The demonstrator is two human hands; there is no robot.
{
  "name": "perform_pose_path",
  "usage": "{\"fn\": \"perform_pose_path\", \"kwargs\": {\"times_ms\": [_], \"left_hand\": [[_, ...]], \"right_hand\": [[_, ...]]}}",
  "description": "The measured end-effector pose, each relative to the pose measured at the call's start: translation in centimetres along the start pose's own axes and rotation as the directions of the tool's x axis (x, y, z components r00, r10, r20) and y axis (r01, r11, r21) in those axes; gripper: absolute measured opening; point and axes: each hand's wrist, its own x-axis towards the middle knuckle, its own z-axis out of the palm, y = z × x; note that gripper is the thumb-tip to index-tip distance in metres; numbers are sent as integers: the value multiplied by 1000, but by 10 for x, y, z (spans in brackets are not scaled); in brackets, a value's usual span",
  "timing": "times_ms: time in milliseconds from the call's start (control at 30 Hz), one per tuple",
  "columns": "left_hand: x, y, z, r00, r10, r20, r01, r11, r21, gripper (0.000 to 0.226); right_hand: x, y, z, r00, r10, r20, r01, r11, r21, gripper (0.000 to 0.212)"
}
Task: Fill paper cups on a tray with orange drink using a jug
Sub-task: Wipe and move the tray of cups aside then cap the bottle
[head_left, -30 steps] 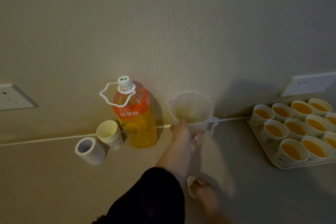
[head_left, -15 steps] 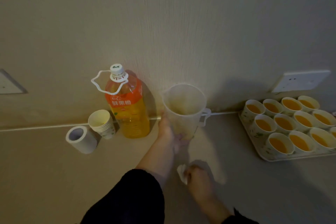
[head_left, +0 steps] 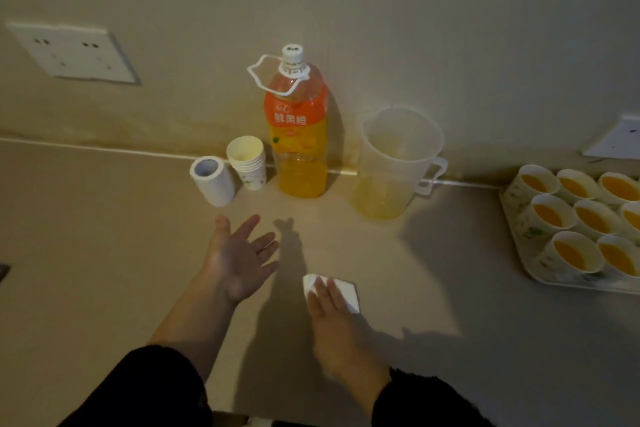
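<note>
Right hand [head_left: 332, 319] lies flat, fingers straight, pressing a white tissue [head_left: 344, 289] onto the counter [head_left: 104, 253]. Left hand [head_left: 239, 253] hovers palm up, fingers spread, holding nothing. Open counter separates both hands from the back row. Along the wall stand a paper roll [head_left: 212, 180], just beside it a stack of cups [head_left: 247, 163], then a part-full orange drink bottle [head_left: 299, 135]. The jug [head_left: 394, 163] stands upright right of the bottle, handle rightward, translucent, shallow orange residue inside. The tray [head_left: 571, 285] of filled cups [head_left: 575, 253] sits well apart at the right edge.
</note>
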Motion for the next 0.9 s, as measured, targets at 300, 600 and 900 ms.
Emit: {"fn": "perform_pose_path", "kwargs": {"times_ms": [300,600,900], "left_hand": [[-11,-3,-73,987,-72,-147,115,943,311,81],[-3,8,-105,961,-224,-161,266,908,324,77],[5,24,-113,974,-86,-209,170,889,425,71]], "right_hand": [[53,16,-21,925,378,-28,-361,902,236,60],[136,-49,-42,971,191,144,-213,963,164,61],[107,-86,-10,970,-239,37,241,969,-54,65]]}}
